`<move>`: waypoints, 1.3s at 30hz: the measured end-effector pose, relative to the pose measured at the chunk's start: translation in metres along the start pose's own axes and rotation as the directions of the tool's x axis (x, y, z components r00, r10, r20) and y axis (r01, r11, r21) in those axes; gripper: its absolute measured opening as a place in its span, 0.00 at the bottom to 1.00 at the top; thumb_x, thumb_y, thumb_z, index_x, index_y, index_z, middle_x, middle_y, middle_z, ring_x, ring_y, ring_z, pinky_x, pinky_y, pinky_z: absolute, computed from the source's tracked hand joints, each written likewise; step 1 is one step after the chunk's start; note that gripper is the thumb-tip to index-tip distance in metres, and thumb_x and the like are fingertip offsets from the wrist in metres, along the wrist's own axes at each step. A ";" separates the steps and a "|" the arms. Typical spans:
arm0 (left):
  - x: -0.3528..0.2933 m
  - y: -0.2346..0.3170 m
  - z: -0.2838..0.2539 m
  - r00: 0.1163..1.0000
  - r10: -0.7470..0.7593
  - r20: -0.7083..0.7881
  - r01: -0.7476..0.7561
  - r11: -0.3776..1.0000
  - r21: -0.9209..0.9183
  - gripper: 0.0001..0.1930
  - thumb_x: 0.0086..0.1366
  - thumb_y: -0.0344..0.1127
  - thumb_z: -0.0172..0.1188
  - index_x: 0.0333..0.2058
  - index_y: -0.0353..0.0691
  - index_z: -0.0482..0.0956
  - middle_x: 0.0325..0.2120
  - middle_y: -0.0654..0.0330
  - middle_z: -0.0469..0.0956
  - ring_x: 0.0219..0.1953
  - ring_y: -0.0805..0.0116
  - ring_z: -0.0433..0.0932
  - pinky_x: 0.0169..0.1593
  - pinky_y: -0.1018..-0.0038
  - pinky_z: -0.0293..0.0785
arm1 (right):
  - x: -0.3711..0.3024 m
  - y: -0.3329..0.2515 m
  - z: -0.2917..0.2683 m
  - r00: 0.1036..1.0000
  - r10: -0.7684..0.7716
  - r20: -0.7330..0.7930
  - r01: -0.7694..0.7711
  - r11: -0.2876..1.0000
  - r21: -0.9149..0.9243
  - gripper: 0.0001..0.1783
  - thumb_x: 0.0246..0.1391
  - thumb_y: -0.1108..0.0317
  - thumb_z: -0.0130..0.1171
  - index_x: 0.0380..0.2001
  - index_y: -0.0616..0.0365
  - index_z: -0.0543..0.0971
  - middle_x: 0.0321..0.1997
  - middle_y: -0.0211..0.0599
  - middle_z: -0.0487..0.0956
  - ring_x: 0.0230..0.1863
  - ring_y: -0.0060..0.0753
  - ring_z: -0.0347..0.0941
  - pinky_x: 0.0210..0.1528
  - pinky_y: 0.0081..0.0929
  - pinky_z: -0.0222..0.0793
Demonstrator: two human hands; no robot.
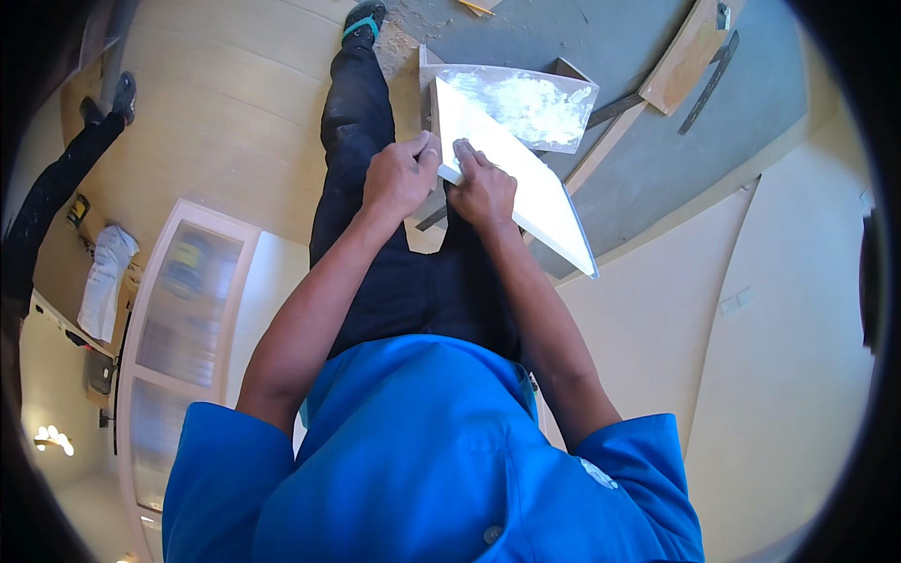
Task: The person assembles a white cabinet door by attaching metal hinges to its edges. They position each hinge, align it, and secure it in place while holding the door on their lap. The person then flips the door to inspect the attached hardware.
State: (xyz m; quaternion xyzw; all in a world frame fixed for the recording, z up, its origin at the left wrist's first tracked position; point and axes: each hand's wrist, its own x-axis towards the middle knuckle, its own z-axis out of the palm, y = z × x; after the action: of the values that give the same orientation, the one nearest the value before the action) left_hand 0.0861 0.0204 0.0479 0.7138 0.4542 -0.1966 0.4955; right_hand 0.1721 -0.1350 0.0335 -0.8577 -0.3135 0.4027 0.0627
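Observation:
A bright white flat panel (527, 183) stands tilted in front of my legs, its left edge towards my left hand. My left hand (404, 174) is closed, its fingers curled against that left edge; whatever they pinch is hidden. Just to its right, my right hand (483, 192) grips the panel's near edge, with bent fingers lying over the white face. Behind the panel is a grey board (554, 103) smeared with white patches, partly covered by it.
A long wooden plank (680, 61) and a dark metal strip (710, 83) lie at the far right. A yellow pencil-like stick (477, 8) lies at the top near scattered debris (404, 38). On the left are a frosted-glass door (188, 300), a white bag (108, 281) and another person's leg (61, 178).

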 end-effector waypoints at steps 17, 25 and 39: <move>0.170 -0.117 0.024 0.870 -0.383 0.311 0.458 0.861 -0.223 0.17 0.61 0.47 0.60 0.27 0.38 0.84 0.20 0.52 0.83 0.19 0.57 0.81 0.22 0.60 0.73 | -0.005 0.008 0.010 1.000 0.005 -0.021 -0.004 1.000 0.014 0.35 0.44 0.67 0.66 0.61 0.43 0.77 0.56 0.43 0.84 0.51 0.53 0.83 0.51 0.53 0.79; 0.064 -0.117 -0.019 0.930 -0.356 0.085 0.347 0.781 -0.519 0.23 0.73 0.43 0.59 0.64 0.48 0.80 0.27 0.63 0.82 0.16 0.78 0.71 0.16 0.78 0.65 | 0.084 0.064 -0.081 0.993 0.113 -0.037 -0.114 0.993 -0.024 0.29 0.48 0.50 0.76 0.52 0.48 0.84 0.39 0.52 0.87 0.44 0.56 0.84 0.49 0.51 0.78; 0.051 -0.124 0.018 0.940 -0.342 0.024 0.301 0.792 -0.531 0.24 0.72 0.47 0.59 0.64 0.51 0.80 0.34 0.64 0.84 0.24 0.78 0.75 0.21 0.77 0.70 | 0.186 0.131 -0.115 0.994 -0.017 0.108 -0.014 0.960 0.281 0.24 0.45 0.59 0.77 0.44 0.60 0.87 0.37 0.47 0.88 0.40 0.49 0.84 0.47 0.42 0.76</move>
State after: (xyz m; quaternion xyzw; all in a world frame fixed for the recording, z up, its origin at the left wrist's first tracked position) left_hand 0.0105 0.0391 -0.0630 0.4692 0.6230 -0.1193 0.6144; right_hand 0.4085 -0.1135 -0.0581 -0.8164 -0.2569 0.4896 0.1670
